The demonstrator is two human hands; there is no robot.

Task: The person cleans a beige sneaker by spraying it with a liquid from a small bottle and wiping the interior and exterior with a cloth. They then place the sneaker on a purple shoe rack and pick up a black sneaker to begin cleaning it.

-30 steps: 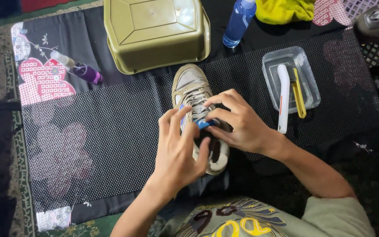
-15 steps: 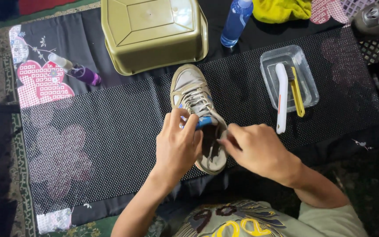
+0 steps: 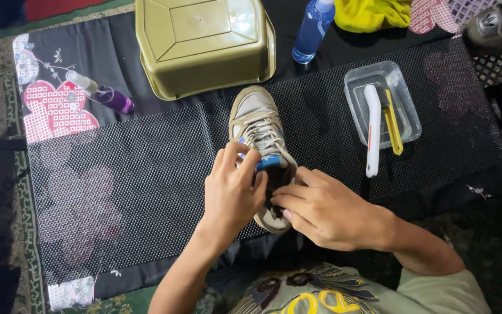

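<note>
left hand (image 3: 233, 189), right hand (image 3: 323, 209) gripping sneaker (image 3: 257, 125)

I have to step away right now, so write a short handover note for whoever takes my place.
Left hand: grip on the tongue and laces of the beige sneaker.
Right hand: fingertips inside the shoe's opening at the heel end.
Sneaker lies on the black mesh mat, toe toward the upturned gold basin.
Laces are still threaded.
Two brushes rest in the clear tray, untouched; blue spray bottle stands beyond.
</note>
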